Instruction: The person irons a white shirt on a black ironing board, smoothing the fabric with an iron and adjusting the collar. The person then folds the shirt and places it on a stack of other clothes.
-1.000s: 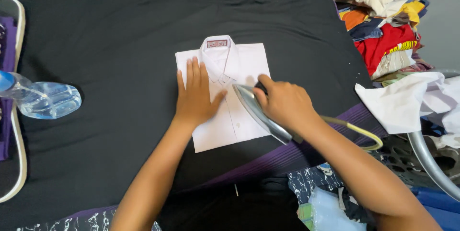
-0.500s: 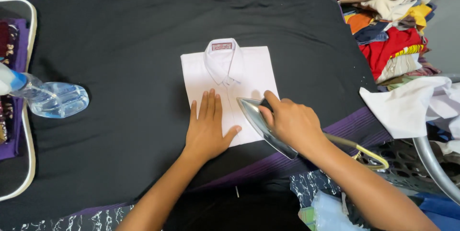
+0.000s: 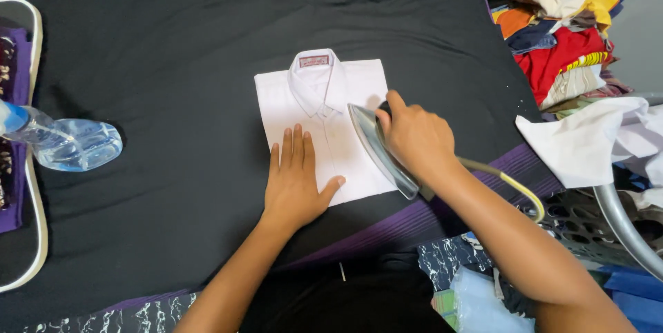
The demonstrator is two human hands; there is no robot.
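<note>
Right hand (image 3: 414, 136): fingers curling closed around the handle of a grey metal clothes iron (image 3: 380, 150), the grip wrapping it fully. The iron is tilting up on its right edge, its shiny soleplate facing left. Its long axis is running from far-left to near-right, the pointed nose aiming toward the far side. A yellowish cord (image 3: 511, 184) is trailing from its rear toward the right.

Left hand (image 3: 298, 184): lying open and flat, fingers together and pointing away, thumb spreading right; holding nothing, palm pressing on the near-left part of a folded white collared shirt (image 3: 304, 109).

Shirt: lying at the middle of the tabletop covered in black cloth (image 3: 173, 64), collar at the far end, long axis running near to far. The iron is touching its right edge.

Clear plastic water bottle with blue cap (image 3: 65, 143): lying on its side at the left, well apart from the shirt.

Heap of mixed coloured clothes (image 3: 559, 29): sitting at the far right.

White loose cloth (image 3: 587, 143): lying at the right edge.
</note>
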